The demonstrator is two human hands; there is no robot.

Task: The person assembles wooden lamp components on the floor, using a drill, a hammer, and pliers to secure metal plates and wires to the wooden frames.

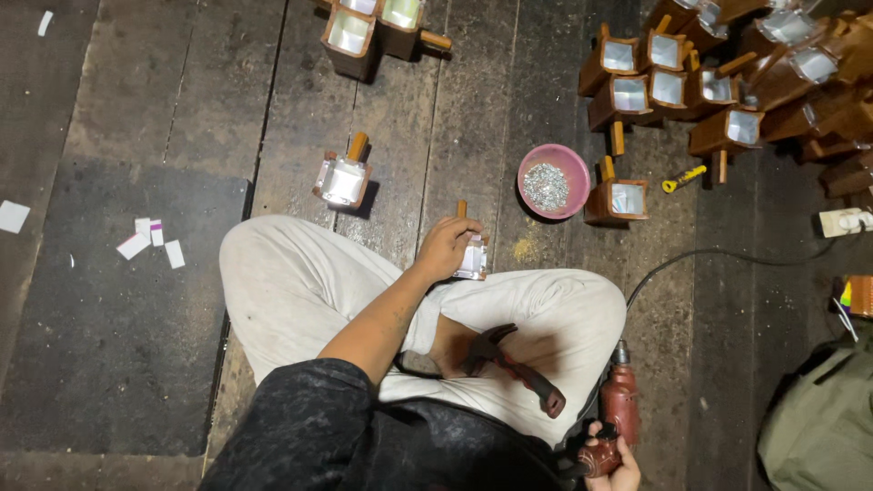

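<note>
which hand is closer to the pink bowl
Left. The left hand grips a small wooden box just left of the pink bowl; the right hand holds a red drill far below it.

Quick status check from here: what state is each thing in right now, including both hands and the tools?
Left hand: gripping the small wooden box on the floor.
Right hand: holding the red power drill, corded.
Claw hammer: resting loose on the lap.
Pink bowl: upright, holding small metal pieces.
Lone box: standing apart, untouched.
Wooden box pile: heaped at upper right.
Yellow-handled tool: lying on the floor.
</note>
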